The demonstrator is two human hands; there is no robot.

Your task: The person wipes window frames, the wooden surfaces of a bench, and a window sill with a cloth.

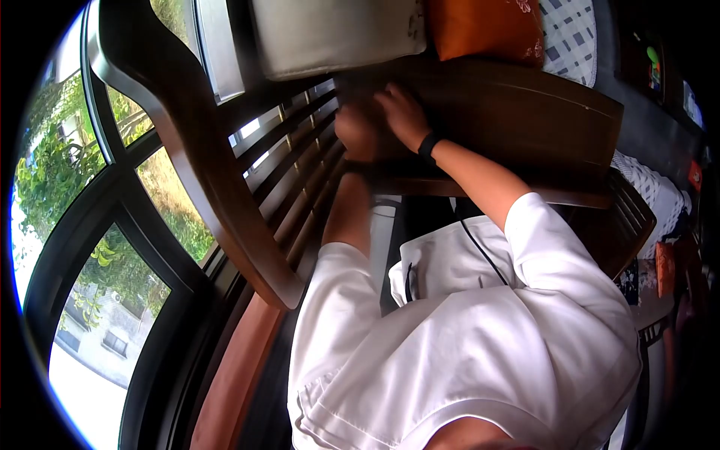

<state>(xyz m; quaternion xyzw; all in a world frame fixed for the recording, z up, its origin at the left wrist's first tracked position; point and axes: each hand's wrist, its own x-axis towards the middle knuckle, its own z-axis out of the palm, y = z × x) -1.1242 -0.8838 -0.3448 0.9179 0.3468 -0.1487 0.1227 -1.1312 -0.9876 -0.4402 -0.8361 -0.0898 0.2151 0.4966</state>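
Note:
My left hand (356, 133) is over the inner end of a dark wooden bench seat (517, 124), beside the slatted armrest (289, 169). Motion smears it, so its fingers and anything in them cannot be made out. Close by on its right, my right hand (403, 114) lies low over the seat with its fingers stretched forward. A black band (428, 147) circles the right wrist. I see nothing held in the right hand. A beige cushion (341, 34) rests just beyond both hands.
An orange cushion (484, 30) and a checked cushion (570, 37) sit farther right along the bench. The armrest's curved wooden rail (187, 142) rises on the left, in front of large windows (105, 292). Another patterned cushion (652, 187) is at the far right.

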